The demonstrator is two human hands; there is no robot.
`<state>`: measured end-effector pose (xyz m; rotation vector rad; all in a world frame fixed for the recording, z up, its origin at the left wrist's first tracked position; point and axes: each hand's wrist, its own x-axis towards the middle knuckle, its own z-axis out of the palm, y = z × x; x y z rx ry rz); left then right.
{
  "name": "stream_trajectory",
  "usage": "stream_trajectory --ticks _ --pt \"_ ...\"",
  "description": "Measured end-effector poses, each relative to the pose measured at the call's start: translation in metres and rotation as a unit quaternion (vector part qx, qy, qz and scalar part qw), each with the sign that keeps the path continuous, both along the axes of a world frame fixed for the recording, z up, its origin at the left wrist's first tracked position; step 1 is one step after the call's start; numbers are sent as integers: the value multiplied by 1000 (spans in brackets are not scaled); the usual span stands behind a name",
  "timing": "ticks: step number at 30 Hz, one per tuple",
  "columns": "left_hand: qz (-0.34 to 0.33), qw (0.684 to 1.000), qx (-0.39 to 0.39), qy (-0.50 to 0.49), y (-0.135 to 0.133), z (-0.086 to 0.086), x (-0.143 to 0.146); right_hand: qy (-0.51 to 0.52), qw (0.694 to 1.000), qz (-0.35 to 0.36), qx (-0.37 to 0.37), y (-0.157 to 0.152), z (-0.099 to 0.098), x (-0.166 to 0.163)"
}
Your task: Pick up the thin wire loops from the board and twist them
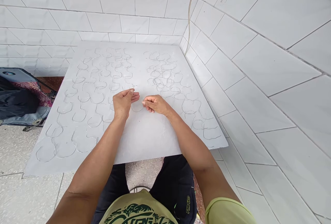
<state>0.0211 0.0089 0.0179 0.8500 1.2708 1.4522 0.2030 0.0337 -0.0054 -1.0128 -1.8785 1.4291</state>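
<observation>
A thin curved wire (137, 111) hangs in a shallow loop between my two hands, over the middle of a white board. My left hand (123, 103) pinches one end between thumb and forefinger, its other fingers held out straight. The opposite end is in the pinch of my right hand (157, 104), whose remaining fingers curl under. Left of my hands, many similar bent wires (83, 97) are laid out in rows. To the right, more wire pieces (162, 80) overlap in a looser, tangled cluster.
The white board (147, 138) reaches over my knees and runs back to the tiled wall (152, 7). A second tiled wall (258, 79) closes off the right side. A pale cable (189, 20) hangs in the corner. At left stands a chair with dark cloth (18, 103) on it.
</observation>
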Motion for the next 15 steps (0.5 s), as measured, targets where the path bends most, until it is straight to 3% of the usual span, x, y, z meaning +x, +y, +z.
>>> stream_trajectory --ticks 9,13,15 --pt "22 999 -8 -46 -4 2 7 22 998 -55 25 -3 -4 -8" --pt "23 1000 -4 -15 0 -3 3 30 998 -60 19 -1 -4 -7" --pt "54 998 4 29 4 -6 -2 22 997 -66 15 0 -3 -6"
